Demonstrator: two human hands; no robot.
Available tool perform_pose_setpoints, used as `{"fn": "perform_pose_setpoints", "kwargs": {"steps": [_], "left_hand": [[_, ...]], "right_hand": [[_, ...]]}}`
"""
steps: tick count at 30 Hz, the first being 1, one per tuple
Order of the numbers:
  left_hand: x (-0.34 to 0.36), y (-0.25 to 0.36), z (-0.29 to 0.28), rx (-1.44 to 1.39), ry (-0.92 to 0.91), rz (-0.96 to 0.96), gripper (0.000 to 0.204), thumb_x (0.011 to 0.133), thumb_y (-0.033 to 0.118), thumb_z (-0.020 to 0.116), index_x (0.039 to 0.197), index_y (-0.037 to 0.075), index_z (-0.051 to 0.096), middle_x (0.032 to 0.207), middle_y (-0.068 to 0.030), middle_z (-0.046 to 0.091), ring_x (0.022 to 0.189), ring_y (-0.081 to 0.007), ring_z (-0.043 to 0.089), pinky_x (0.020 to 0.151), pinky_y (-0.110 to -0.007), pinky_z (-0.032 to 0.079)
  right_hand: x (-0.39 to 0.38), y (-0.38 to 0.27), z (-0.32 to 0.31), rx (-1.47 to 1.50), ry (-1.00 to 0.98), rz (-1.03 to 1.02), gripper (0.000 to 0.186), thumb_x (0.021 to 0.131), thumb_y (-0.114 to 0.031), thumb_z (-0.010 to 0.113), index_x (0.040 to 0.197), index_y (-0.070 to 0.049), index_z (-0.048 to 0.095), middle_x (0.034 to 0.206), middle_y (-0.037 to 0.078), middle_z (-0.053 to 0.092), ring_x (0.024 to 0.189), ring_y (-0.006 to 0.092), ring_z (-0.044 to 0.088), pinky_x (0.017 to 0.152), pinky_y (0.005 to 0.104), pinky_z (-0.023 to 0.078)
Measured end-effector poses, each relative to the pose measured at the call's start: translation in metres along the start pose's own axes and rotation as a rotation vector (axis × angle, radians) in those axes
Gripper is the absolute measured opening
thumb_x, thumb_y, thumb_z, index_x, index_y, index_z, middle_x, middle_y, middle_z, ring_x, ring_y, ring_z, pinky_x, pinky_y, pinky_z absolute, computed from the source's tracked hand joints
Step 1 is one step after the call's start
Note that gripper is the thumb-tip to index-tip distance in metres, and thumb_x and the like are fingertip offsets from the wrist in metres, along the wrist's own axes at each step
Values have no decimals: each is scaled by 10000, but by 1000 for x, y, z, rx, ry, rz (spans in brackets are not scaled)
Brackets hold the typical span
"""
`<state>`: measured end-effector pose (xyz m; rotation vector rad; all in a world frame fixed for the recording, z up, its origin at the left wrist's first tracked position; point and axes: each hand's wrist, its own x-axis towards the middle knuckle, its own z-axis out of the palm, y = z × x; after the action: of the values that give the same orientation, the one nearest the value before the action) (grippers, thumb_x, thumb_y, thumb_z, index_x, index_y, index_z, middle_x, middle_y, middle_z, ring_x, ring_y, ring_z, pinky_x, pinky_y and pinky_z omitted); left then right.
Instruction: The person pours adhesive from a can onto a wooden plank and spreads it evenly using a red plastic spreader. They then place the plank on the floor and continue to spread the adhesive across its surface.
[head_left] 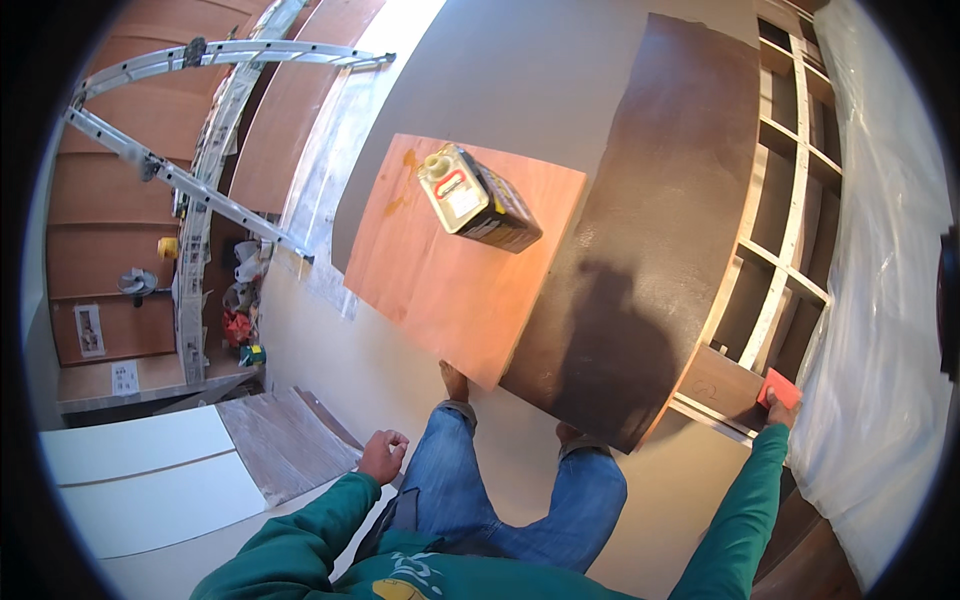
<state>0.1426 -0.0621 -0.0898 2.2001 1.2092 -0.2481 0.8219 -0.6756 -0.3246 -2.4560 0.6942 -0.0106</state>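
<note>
My right hand [783, 408] is closed round a flat red rectangular spreader [777, 386], held at the near end of a wooden frame [765, 300] on the right. My left hand [383, 457] hangs beside my left knee with its fingers curled in and nothing visible in them. In front of me lies a dark brown sheet [665, 190], partly glossy, with my shadow on it. To its left, a metal can [485, 200] with a red handle and a round cap stands on an orange-brown wood board [450, 285] with amber stains.
An aluminium ladder [190, 180] spreads across the upper left. Clear plastic sheeting [875, 300] hangs along the right. White panels [150, 480] lie at the lower left, below a wooden cabinet frame [110, 250]. Bags and small items [240, 310] clutter the floor beside it.
</note>
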Motion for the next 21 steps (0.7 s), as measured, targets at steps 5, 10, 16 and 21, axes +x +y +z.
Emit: {"fn": "perform_pose_setpoints", "kwargs": {"steps": [5, 10, 16, 21], "left_hand": [[-82, -18, -78, 131, 134, -270, 90, 915, 119, 655, 948, 40, 685, 911, -168, 639, 930, -324, 633, 829, -442, 514], [-34, -48, -105, -33, 298, -298, 105, 899, 98, 641, 973, 41, 688, 895, -161, 621, 886, -300, 630, 806, -417, 515], [61, -144, -130, -577, 49, -425, 212, 886, 106, 680, 1086, 40, 697, 952, -64, 630, 840, -185, 623, 752, -323, 531], [150, -184, -190, -1213, -237, -764, 279, 964, 179, 641, 1209, 47, 661, 985, -3, 630, 824, -84, 605, 695, -255, 544]], "right_hand": [[-223, -75, 31, 361, -342, 66, 424, 881, -118, 774, 1262, -124, 587, 1093, 79, 657, 841, 216, 667, 508, 328, 515], [-415, -179, 26, 649, -656, 116, 361, 925, -196, 767, 1255, -93, 662, 1086, 37, 705, 899, 163, 679, 724, 342, 587], [-673, -317, 71, 412, -1238, 87, 363, 1051, -250, 603, 1339, -32, 567, 1144, 75, 643, 847, 151, 655, 532, 325, 629], [-809, -436, 152, 85, -1442, -431, 284, 994, -135, 620, 1241, 4, 621, 934, 65, 685, 803, 132, 656, 681, 312, 567]]}}
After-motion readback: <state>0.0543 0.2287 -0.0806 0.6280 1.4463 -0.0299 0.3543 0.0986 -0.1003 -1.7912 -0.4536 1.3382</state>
